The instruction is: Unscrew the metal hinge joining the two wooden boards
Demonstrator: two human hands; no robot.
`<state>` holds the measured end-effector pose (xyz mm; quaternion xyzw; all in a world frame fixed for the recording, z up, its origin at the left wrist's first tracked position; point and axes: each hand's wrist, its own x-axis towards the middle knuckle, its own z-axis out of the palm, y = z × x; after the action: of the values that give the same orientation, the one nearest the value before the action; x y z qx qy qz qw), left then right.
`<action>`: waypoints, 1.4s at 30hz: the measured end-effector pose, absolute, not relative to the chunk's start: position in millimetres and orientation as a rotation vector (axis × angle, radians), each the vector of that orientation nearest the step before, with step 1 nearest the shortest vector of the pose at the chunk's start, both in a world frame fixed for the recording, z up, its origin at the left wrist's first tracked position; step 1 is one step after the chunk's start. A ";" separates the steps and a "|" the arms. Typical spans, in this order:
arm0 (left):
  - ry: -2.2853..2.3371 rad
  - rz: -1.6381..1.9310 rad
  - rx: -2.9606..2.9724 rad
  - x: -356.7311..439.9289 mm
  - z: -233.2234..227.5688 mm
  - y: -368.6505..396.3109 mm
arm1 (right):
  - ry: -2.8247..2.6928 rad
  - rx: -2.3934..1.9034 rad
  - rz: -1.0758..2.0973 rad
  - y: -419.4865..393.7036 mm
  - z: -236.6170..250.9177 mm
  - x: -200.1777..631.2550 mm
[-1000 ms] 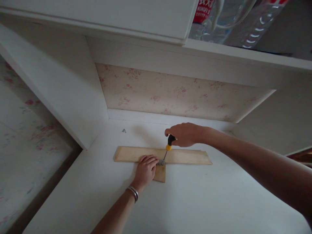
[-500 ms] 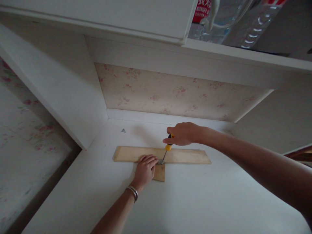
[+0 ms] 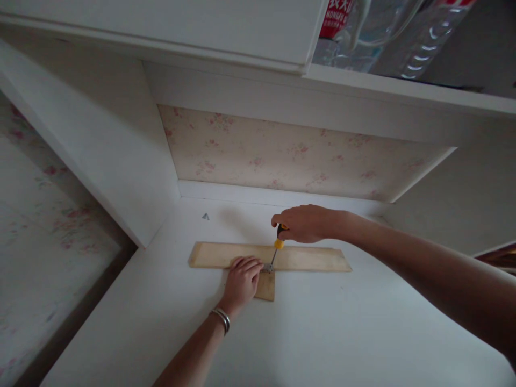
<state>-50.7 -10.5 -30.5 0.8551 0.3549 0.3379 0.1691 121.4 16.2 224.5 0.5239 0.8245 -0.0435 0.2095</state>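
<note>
- Screwdriver [image 3: 278,243], black and yellow in the handle, stands tilted over the middle of the wooden pieces, its thin metal shaft running down and to the left to a small metal bracket [image 3: 266,267].
- Right hand [image 3: 304,223] comes in from the right with its grip wrapped round the top of the screwdriver handle; only the yellow lower end and a strip of black show below the fingers.
- Left hand [image 3: 241,280] lies palm down on the wood just beside the bracket, fingers together and bent at the tips, pressing on the wood rather than holding anything; a silver bangle [image 3: 221,319] sits on the wrist.
- Long wooden strip [image 3: 310,258] lies flat across the white table [image 3: 322,333], left to right.
- Short wooden piece [image 3: 266,287] juts out from the strip's middle toward the person, making a T; the bracket sits where the two meet.
- Small loose screws [image 3: 205,216] lie on the table well apart from the wood, near the back left corner.
- Floral wallpaper [image 3: 282,153] covers the back wall, and clear plastic bottles [image 3: 382,32] lie on the shelf overhead.
</note>
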 end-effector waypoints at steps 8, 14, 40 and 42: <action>1.013 0.948 2.428 -51.1 -32.6 -9.5 | 2.167 1.578 -0.044 17.3 222.8 122.4; 1.003 0.955 2.426 -51.4 -30.7 -9.6 | 2.304 1.469 -0.186 14.5 225.8 124.1; 1.019 0.979 2.445 -49.7 -33.7 -9.6 | 2.181 1.588 -0.052 18.3 223.9 126.3; 1.019 0.977 2.441 -49.8 -33.4 -9.8 | 2.231 1.523 -0.081 17.8 224.6 125.8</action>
<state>-49.8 -9.8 -33.4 0.8545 0.3566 0.3421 0.1602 125.8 17.8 224.6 0.5500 0.8057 -0.0291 0.2180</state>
